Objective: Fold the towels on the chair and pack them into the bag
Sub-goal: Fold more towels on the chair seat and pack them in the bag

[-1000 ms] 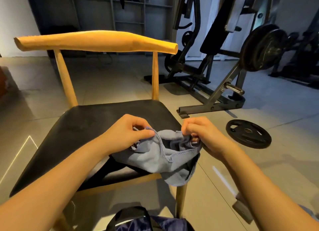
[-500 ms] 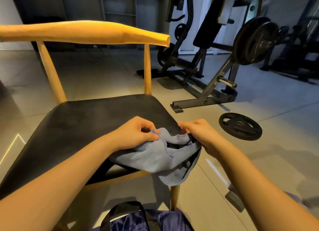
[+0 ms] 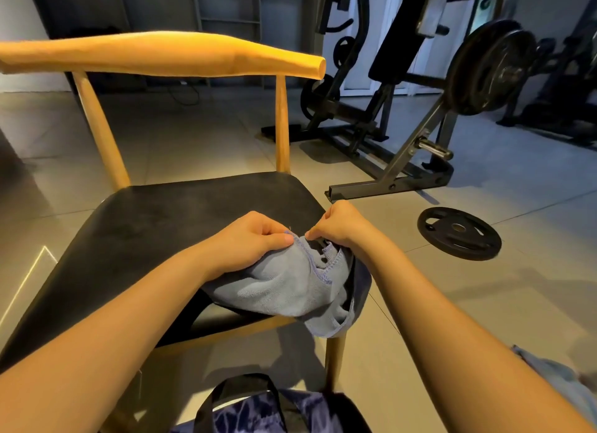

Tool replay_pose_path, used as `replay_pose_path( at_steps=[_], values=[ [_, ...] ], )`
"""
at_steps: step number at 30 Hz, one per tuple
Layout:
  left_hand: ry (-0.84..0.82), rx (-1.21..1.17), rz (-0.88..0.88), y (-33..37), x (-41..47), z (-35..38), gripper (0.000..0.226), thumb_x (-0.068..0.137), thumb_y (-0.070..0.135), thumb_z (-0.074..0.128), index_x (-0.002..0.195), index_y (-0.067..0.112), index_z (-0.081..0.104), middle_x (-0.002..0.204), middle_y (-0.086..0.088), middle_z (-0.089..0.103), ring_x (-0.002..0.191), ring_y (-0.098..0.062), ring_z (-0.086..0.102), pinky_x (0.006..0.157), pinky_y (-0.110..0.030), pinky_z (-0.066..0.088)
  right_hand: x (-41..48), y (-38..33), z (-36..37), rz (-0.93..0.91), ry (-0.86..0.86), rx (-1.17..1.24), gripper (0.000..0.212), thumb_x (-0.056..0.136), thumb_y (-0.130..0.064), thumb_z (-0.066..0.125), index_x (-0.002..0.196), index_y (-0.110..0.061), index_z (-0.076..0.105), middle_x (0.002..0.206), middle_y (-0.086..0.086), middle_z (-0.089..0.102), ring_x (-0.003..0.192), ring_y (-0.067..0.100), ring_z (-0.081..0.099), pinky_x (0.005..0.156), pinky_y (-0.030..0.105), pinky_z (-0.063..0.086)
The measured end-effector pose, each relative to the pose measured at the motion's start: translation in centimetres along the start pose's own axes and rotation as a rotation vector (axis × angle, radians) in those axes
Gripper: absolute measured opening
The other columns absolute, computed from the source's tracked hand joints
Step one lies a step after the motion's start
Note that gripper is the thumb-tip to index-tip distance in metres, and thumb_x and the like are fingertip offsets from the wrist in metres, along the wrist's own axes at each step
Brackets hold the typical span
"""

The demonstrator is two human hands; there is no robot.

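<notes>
Towel hangs below both hands' pinch.

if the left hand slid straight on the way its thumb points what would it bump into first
Probably the right hand, whose fingertips sit just past the left hand on the towel edge; depth is unclear.

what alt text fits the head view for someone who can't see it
A left hand and right hand pinch the stitched edge of a grey-blue towel bunched on the front corner of a black-seated wooden chair. A dark patterned bag sits below, with a weight plate on the floor beyond.
</notes>
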State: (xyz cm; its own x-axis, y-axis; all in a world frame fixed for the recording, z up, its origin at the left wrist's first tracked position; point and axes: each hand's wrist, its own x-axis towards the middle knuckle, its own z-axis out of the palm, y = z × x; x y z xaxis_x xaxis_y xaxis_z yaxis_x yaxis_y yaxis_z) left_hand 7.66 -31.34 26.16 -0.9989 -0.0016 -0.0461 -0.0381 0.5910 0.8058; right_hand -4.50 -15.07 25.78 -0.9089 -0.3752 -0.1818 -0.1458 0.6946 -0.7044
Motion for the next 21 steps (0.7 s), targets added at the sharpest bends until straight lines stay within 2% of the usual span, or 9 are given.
replay_pose_path(
  at_steps=[2, 4, 8, 10, 13, 17, 19, 21],
  values=[
    [0.029, 0.012, 0.012, -0.1, 0.1, 0.0, 0.026, 0.101, 0.026, 0.062, 0.100, 0.009, 0.081, 0.101, 0.007, 0.079, 0.093, 0.010, 0.067, 0.098, -0.037, 0.054, 0.1, -0.1, -0.2, -0.012, -0.017, 0.016, 0.033, 0.076, -0.017, 0.086, 0.098, 0.006, 0.075, 0.091, 0.021, 0.073, 0.074, 0.025, 0.065, 0.071, 0.038, 0.057],
    [0.041, -0.002, 0.019, -0.2, 0.1, -0.1, 0.021, 0.100, 0.027, 0.065, 0.100, 0.017, 0.083, 0.101, 0.013, 0.078, 0.094, 0.010, 0.067, 0.095, -0.031, 0.054, 0.0, 0.0, -0.3, -0.015, -0.038, 0.006, 0.027, 0.077, -0.015, 0.084, 0.095, 0.003, 0.076, 0.095, 0.020, 0.075, 0.080, 0.026, 0.070, 0.081, 0.042, 0.060],
    [0.068, -0.021, 0.029, -0.4, 0.3, 0.0, 0.014, 0.096, 0.027, 0.071, 0.096, 0.022, 0.084, 0.096, 0.011, 0.079, 0.093, -0.006, 0.072, 0.086, -0.027, 0.058, -0.1, 0.3, -0.7, -0.025, -0.088, 0.033, 0.013, 0.076, -0.011, 0.082, 0.086, -0.004, 0.079, 0.093, 0.016, 0.076, 0.091, 0.031, 0.073, 0.087, 0.046, 0.061],
    [0.109, -0.027, 0.035, -0.3, 0.3, 0.1, 0.010, 0.092, 0.027, 0.075, 0.092, 0.023, 0.084, 0.091, 0.009, 0.079, 0.089, -0.011, 0.073, 0.080, -0.025, 0.058, -0.3, 0.4, -1.1, -0.052, -0.114, 0.142, 0.002, 0.078, -0.008, 0.079, 0.080, -0.007, 0.079, 0.090, 0.014, 0.077, 0.088, 0.030, 0.073, 0.086, 0.041, 0.062],
    [0.217, -0.063, 0.083, -0.1, 0.2, 0.0, 0.003, 0.087, 0.022, 0.081, 0.087, 0.021, 0.083, 0.083, 0.007, 0.078, 0.081, -0.009, 0.073, 0.072, -0.017, 0.053, -1.0, 0.2, -1.8, -0.120, -0.184, 0.303, 0.005, 0.085, -0.002, 0.073, 0.088, -0.001, 0.077, 0.083, 0.013, 0.074, 0.078, 0.022, 0.069, 0.076, 0.031, 0.060],
    [0.333, -0.102, 0.157, 0.1, 0.1, -0.4, 0.006, 0.080, 0.021, 0.087, 0.081, 0.020, 0.081, 0.075, 0.005, 0.073, 0.067, -0.005, 0.064, 0.065, -0.017, 0.049, -2.1, -0.5, -2.3, -0.244, -0.263, 0.356, 0.011, 0.087, -0.001, 0.071, 0.096, 0.005, 0.075, 0.084, 0.015, 0.073, 0.077, 0.021, 0.067, 0.077, 0.032, 0.057],
    [0.353, -0.082, 0.185, 0.1, 0.0, -0.6, 0.008, 0.078, 0.022, 0.088, 0.079, 0.022, 0.080, 0.079, 0.007, 0.071, 0.069, -0.004, 0.062, 0.067, -0.019, 0.047, -2.5, -0.9, -2.4, -0.299, -0.304, 0.381, 0.007, 0.089, -0.003, 0.071, 0.093, 0.000, 0.075, 0.086, 0.015, 0.073, 0.077, 0.021, 0.067, 0.075, 0.030, 0.057],
    [0.352, -0.081, 0.209, 0.2, -0.1, -0.7, 0.008, 0.079, 0.021, 0.087, 0.080, 0.020, 0.080, 0.089, 0.005, 0.073, 0.080, -0.008, 0.067, 0.076, -0.024, 0.051, -2.8, -1.3, -2.5, -0.335, -0.328, 0.400, 0.004, 0.089, -0.005, 0.072, 0.090, -0.005, 0.076, 0.085, 0.013, 0.072, 0.077, 0.019, 0.066, 0.072, 0.027, 0.055]
  ],
)
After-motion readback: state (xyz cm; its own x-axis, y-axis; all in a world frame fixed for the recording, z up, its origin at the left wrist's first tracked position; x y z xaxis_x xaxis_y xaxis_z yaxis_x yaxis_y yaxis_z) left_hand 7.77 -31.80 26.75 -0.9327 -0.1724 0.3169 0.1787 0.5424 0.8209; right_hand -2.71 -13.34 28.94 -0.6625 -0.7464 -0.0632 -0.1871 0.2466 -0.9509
